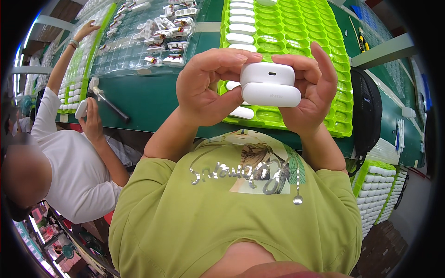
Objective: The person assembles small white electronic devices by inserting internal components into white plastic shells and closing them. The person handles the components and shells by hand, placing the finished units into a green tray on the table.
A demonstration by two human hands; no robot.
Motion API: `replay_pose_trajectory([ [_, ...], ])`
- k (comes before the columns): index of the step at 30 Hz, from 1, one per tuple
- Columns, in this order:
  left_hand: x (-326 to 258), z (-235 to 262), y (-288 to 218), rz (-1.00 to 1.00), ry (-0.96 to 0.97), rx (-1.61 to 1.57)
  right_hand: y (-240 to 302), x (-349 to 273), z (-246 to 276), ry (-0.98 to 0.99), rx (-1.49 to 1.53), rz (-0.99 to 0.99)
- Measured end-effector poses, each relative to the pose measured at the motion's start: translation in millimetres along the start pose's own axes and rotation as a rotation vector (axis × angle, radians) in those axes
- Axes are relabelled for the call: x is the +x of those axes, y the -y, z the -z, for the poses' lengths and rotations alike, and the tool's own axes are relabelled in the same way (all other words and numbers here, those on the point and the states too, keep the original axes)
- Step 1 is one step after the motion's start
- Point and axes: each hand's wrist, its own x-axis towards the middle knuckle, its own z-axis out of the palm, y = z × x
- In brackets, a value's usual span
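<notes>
Both of my hands hold a white earbud charging case (270,85) in front of my chest. It shows two rounded parts, one above the other: the upper has a small dark port, the lower bears faint print. My left hand (204,85) grips its left end between thumb and fingers. On the right end, the thumb and fingers of my right hand (311,85) press, with one finger raised. Beneath the hands lies a bright green tray (320,28) with oval pockets. White cases (241,28) fill its left column, and more show under the held case.
Clear plastic trays (139,46) with small white and red parts lie at the upper left. A co-worker (76,171) sits on the left, holding a white case. A black bag (368,106) hangs at the right table edge, near stacked trays of white cases (375,190).
</notes>
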Motion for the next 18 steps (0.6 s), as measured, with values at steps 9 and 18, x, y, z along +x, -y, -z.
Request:
replay_pose_trajectory([
  [9, -3.7, 2.9, -6.5, -0.022, -0.024, 0.068, -1.9, 1.3, -7.6, 0.012, 0.042, -0.006],
  [18, -4.0, 2.2, -6.9, 0.007, -0.055, 0.092, -3.8, 1.8, -8.6, 0.013, 0.055, -0.029],
])
